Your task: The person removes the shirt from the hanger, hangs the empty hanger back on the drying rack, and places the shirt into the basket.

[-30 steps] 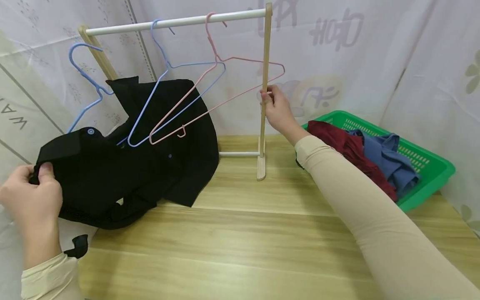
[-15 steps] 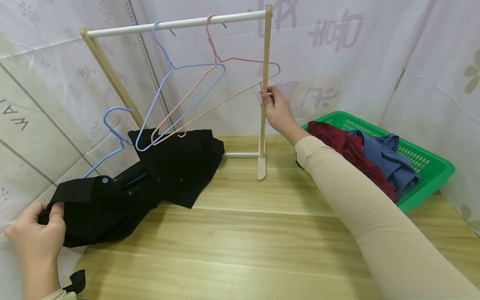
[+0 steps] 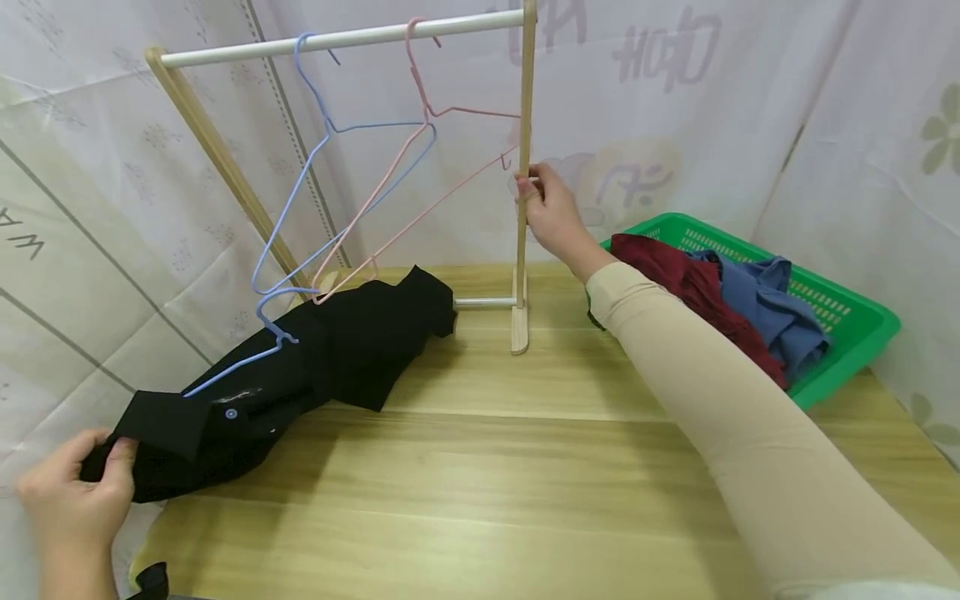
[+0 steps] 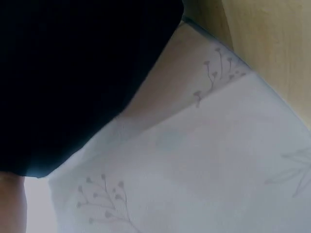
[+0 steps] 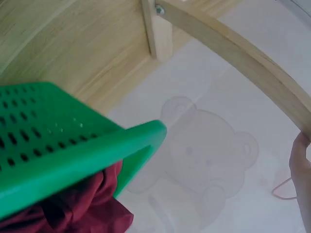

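Observation:
In the head view my left hand [image 3: 75, 492] pinches one end of a black garment [image 3: 300, 367] with a collar-like flap and a blue button. A blue hanger [image 3: 273, 329] lies partly inside that garment, its hook showing on top and off the rail. The garment stretches low over the table toward the rack's base. My right hand [image 3: 553, 212] grips the right wooden post [image 3: 525, 150] of a small clothes rack. On its white rail [image 3: 360, 35] hang a second blue hanger [image 3: 300, 179] and a pink hanger [image 3: 426, 92]. In the left wrist view the black cloth [image 4: 73, 73] covers the left hand's fingers.
At the right stands a green basket [image 3: 862, 329] holding dark red cloth [image 3: 682, 287] and blue cloth [image 3: 776, 304]. The wooden table [image 3: 465, 492] spreads in front of the rack. Printed curtains [image 3: 832, 108] close off the back and sides.
The left hand has brought the black garment and its blue hanger down from beside the rail to low over the table. The pink hanger has swung slightly. The right hand stays on the post.

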`<act>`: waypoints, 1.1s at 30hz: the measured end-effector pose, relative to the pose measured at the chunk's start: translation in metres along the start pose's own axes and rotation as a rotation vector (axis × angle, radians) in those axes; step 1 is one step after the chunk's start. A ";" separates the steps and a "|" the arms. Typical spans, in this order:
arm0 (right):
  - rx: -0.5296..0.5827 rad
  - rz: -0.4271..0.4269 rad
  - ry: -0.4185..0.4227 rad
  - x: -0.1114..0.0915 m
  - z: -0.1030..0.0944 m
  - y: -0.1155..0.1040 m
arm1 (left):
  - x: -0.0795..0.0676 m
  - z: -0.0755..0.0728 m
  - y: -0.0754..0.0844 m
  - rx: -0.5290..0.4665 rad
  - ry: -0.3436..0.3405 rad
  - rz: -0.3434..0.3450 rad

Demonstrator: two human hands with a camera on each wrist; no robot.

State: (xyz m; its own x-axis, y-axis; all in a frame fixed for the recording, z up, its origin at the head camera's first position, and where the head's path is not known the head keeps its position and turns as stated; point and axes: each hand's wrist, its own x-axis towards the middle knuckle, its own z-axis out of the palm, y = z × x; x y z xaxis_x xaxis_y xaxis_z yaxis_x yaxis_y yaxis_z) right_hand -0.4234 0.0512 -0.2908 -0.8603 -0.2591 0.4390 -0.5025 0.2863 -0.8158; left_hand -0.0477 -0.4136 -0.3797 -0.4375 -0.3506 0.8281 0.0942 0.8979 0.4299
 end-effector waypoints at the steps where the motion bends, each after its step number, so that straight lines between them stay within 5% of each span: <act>1: 0.013 0.024 -0.014 -0.001 -0.001 0.001 | -0.002 -0.002 0.000 -0.017 -0.013 0.012; 5: 0.035 0.111 -0.050 -0.005 -0.011 -0.003 | -0.006 -0.002 0.005 -0.075 -0.046 0.061; 8: -0.029 0.267 -0.109 -0.014 -0.020 -0.010 | -0.004 0.002 0.010 -0.133 -0.035 0.090; 11: -0.128 0.449 -0.265 -0.030 -0.024 -0.016 | 0.002 0.007 0.016 -0.178 -0.036 0.127; 13: -0.216 0.483 -0.395 -0.045 -0.022 -0.018 | 0.007 0.011 0.022 -0.195 -0.035 0.158; 15: -0.293 0.417 -0.496 -0.062 -0.017 -0.021 | 0.011 0.016 0.028 -0.218 -0.035 0.199; 19: -0.447 0.150 -0.613 -0.100 -0.004 -0.033 | 0.018 0.024 0.043 -0.281 -0.016 0.270; 24: -0.527 -0.034 -0.724 -0.140 0.006 -0.050 | 0.024 0.030 0.061 -0.326 -0.016 0.297; 28: -0.606 -0.186 -0.696 -0.153 0.008 -0.056 | 0.026 0.035 0.074 -0.347 -0.027 0.282; 33: -0.649 -0.349 -0.511 -0.147 -0.012 -0.065 | 0.037 0.044 0.090 -0.364 -0.029 0.261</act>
State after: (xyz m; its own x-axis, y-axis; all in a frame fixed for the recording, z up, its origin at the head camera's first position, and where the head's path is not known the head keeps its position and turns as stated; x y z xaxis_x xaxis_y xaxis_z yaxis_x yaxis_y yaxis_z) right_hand -0.2650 0.0820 -0.2972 -0.5842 -0.7639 0.2741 -0.8112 0.5394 -0.2259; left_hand -0.0947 -0.3339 -0.3263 -0.3816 -0.1128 0.9174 0.5106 0.8016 0.3109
